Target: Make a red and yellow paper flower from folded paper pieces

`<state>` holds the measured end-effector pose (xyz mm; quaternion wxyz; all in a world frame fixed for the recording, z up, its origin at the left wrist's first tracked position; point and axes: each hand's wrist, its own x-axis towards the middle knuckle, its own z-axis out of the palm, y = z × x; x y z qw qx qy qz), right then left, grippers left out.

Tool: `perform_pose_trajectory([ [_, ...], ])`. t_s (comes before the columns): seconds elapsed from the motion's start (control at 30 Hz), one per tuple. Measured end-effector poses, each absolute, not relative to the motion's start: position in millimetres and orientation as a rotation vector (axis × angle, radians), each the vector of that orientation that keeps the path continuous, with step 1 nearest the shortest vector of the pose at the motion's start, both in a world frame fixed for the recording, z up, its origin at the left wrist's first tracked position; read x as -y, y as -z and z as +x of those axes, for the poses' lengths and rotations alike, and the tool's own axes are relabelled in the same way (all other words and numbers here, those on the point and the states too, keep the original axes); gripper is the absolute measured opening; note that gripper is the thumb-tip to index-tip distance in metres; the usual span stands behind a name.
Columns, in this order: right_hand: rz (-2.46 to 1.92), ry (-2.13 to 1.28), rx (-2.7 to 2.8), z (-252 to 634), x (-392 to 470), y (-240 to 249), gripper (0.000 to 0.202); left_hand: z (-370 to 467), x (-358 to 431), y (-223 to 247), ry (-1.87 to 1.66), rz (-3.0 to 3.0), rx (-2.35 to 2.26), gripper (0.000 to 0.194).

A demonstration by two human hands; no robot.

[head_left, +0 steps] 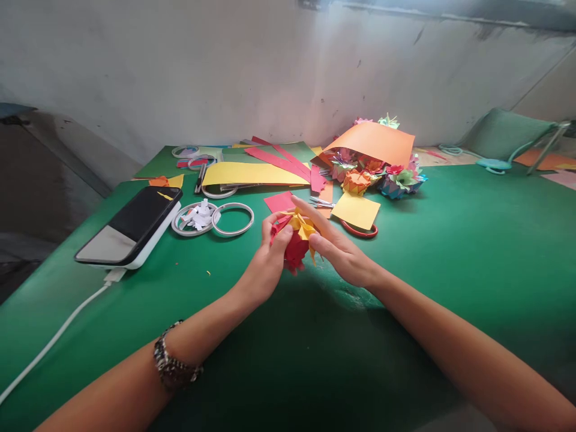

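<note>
A red and yellow folded paper flower is held up between my two hands over the green table. My left hand wraps round its left side, with the thumb on the front near the yellow petals. On the other side my right hand has its thumb against the yellow paper and its fingers stretched up behind it. Just beyond the hands lie a red paper piece, a yellow square and red-handled scissors, partly under the square.
A phone on a white block with a cable sits at the left, beside tape rings and white scraps. Behind are yellow paper, red strips and several paper flowers under an orange sheet.
</note>
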<state>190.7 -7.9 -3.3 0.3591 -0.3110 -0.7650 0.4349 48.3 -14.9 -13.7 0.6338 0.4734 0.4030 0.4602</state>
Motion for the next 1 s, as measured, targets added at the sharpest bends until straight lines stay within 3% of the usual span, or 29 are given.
perform_pose_trajectory([
  [0.3,-0.772,-0.924,2.047,192.0,4.2,4.1,0.045,48.8,14.5,8.4,-1.031,1.098,-1.007,0.021],
  [0.67,-0.717,-0.289,2.036,191.5,3.8,4.8,0.029,45.2,12.2,10.7,-1.038,0.956,-0.929,0.03],
  [1.0,-0.666,-0.204,2.029,189.7,3.7,6.6,0.026,45.7,13.5,7.5,-0.975,0.9,-0.925,0.024],
])
